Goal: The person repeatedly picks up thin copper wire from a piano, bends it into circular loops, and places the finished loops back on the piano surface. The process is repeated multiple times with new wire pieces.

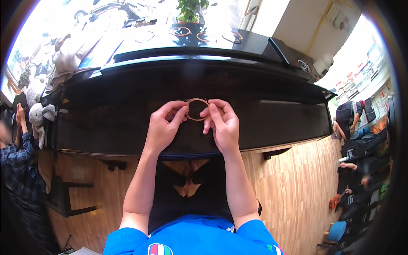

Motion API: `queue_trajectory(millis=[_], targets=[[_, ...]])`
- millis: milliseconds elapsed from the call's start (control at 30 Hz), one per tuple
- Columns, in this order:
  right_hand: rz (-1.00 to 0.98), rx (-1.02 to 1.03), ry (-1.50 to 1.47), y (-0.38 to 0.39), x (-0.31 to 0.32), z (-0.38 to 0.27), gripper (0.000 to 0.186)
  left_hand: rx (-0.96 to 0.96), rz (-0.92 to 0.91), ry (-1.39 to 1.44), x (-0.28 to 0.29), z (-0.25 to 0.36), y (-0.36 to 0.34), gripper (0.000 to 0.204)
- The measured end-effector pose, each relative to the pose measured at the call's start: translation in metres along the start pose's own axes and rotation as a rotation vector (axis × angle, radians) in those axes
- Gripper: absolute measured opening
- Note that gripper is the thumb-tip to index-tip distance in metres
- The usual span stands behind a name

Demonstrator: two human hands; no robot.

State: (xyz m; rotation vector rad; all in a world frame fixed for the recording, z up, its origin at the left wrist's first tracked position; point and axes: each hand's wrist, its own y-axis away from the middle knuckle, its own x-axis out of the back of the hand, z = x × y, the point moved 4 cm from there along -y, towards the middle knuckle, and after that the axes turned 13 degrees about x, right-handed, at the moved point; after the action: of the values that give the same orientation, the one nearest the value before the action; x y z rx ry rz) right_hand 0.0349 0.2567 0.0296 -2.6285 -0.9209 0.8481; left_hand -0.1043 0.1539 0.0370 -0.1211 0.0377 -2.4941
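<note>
Both of my hands hold a coil of copper-coloured wire (198, 120) above the shut lid of a black piano (280, 123). My left hand (165, 123) pinches the coil's left side between thumb and fingers. On the opposite side, my right hand (225, 123) grips the ring with thumb and index finger, its other fingers curled below. The coil is round, with several thin turns lying together. A loose wire end is too small to make out clearly.
More wire coils (180, 35) lie on the piano's top, near a potted plant (187, 10). Grey plush toys (41, 114) hang at the left end, beside a seated person in a checked sleeve (19, 155). At right, another person (349, 117) bends near black instrument cases (361, 148).
</note>
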Motion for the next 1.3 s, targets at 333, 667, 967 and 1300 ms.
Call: queue_trajectory(millis=[333, 667, 967, 1300], targets=[[0.027, 0.042, 0.127, 0.002, 0.001, -0.002, 0.019, 0.034, -0.034, 0.101, 0.004, 0.004, 0.005, 0.025], [0.003, 0.017, 0.182, 0.002, -0.002, -0.005, 0.019, -0.036, -0.390, 0.008, 0.002, 0.008, 0.013, 0.021], [-0.043, -0.022, 0.189, 0.004, 0.000, -0.004, 0.018, -0.003, -0.328, 0.036, 0.003, 0.003, 0.013, 0.016], [-0.020, -0.009, 0.180, 0.003, 0.001, -0.001, 0.018, 0.063, -0.229, 0.068, 0.005, 0.006, 0.011, 0.019]])
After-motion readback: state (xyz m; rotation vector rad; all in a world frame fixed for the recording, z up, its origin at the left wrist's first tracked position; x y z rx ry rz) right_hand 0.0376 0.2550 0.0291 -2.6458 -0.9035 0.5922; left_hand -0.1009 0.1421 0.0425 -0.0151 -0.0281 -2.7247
